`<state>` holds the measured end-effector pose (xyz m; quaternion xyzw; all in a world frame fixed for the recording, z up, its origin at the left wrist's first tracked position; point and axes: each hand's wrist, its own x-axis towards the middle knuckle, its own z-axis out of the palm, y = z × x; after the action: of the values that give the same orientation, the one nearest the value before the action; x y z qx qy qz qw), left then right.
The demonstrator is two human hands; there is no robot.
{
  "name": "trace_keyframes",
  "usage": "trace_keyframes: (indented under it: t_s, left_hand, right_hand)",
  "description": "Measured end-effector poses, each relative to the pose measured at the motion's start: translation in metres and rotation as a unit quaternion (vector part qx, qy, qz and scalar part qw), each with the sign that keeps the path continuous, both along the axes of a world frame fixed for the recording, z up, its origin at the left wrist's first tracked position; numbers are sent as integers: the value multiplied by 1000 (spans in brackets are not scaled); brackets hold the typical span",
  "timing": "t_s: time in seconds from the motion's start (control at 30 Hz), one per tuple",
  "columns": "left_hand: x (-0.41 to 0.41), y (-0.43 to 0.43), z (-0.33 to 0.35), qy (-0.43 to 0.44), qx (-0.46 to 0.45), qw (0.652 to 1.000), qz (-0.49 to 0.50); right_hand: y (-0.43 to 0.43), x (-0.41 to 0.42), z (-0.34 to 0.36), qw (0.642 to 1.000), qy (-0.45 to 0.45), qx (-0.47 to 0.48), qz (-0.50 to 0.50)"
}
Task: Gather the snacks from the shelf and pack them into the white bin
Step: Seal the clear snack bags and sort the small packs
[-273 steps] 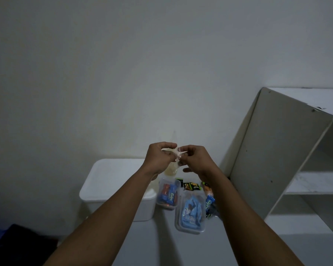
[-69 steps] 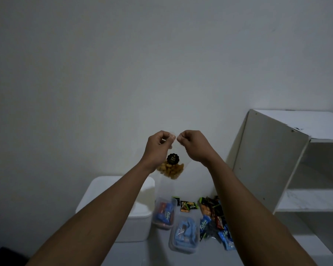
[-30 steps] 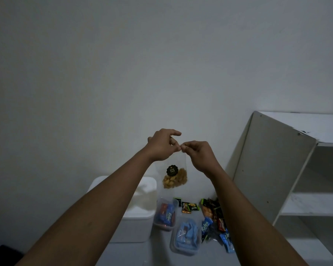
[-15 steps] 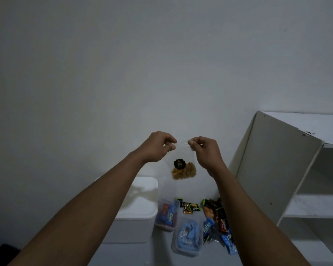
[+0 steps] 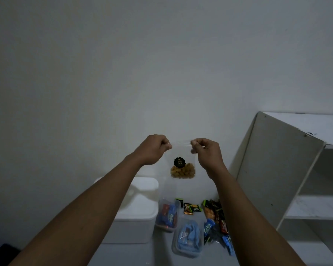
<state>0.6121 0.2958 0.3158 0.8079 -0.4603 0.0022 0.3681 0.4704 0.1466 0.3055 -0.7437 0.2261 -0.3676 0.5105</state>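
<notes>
1. Bag (image 5: 183, 170), clear, is held up in the air by its top edge. Its yellow snack load and black sticker (image 5: 178, 162) sag to the bottom.
2. Left hand (image 5: 153, 149) pinches the top edge at the 9 o'clock corner and right hand (image 5: 206, 153) at the 3 o'clock corner. Both have fingers curled, with thumb against forefinger.
3. Bag hangs at 6 o'clock from both sets of fingertips, between the wrists. Its long axis is vertical and its top edge is level.
4. Bin (image 5: 132, 234) sits at 7 o'clock from the bag, well below it. The left hand is the nearer one, so the drop likely goes down and left.
5. Bin appears lidded, so I judge the lid needs lifting first. Its inside is hidden, and the left forearm covers its near corner.
6. Film is hard to make out, and I cannot tell whether the mouth is sealed or open.
7. Tubs (image 5: 188, 239) and loose packets (image 5: 212, 213) lie at 5 o'clock on the floor. The packets are partly behind the right forearm.
8. Shelf (image 5: 277, 169) stands at 3 o'clock, cut off by the frame edge. The visible boards look bare.
</notes>
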Motion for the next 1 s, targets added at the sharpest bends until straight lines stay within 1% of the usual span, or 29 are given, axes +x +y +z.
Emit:
trace_keyframes:
  t_s: [0.07,0.13,0.2,0.23,0.27,0.3,0.37,0.4,0.43,0.5,0.57,0.63,0.77,1.0]
  left_hand:
    - [0,-2,-4,-2,-21,999,36]
    - [-3,-4,-7,4,-63,996,62]
    - [-5,-6,-9,42,-122,989,72]
    - [-6,-6,-10,70,-149,984,72]
    - [-7,-5,-11,97,-166,979,65]
    - [-7,-4,-11,118,-172,977,51]
    - [-7,-3,-12,135,-149,980,13]
    - [-10,-2,-11,134,-130,982,-5]
    - [-13,-3,-10,131,-115,985,-19]
    - [-17,-5,-8,129,-111,985,-42]
    - [-19,-6,-5,134,-128,982,-47]
    - [-20,-5,-5,149,-146,977,-41]
    - [-20,-5,-9,202,-168,962,-70]
    - [-24,-10,-16,183,-207,961,-9]
  right_hand:
    - [1,-3,2,1000,-6,22,2]
    - [2,-5,3,999,-10,41,6]
    - [0,-6,3,999,0,46,14]
    - [0,-6,2,999,14,33,21]
    - [-1,-7,2,999,37,1,23]
    - [-4,-5,1,996,72,-51,13]
    - [-6,-5,2,971,160,-179,-11]
    - [-5,-5,5,955,193,-227,-4]
    - [-4,-3,9,944,206,-255,21]
    - [2,-2,18,941,201,-259,81]
    - [7,-2,22,950,171,-220,138]
    - [11,-3,24,953,154,-207,160]
    - [14,-1,19,952,155,-222,141]
    - [10,4,8,948,168,-252,99]
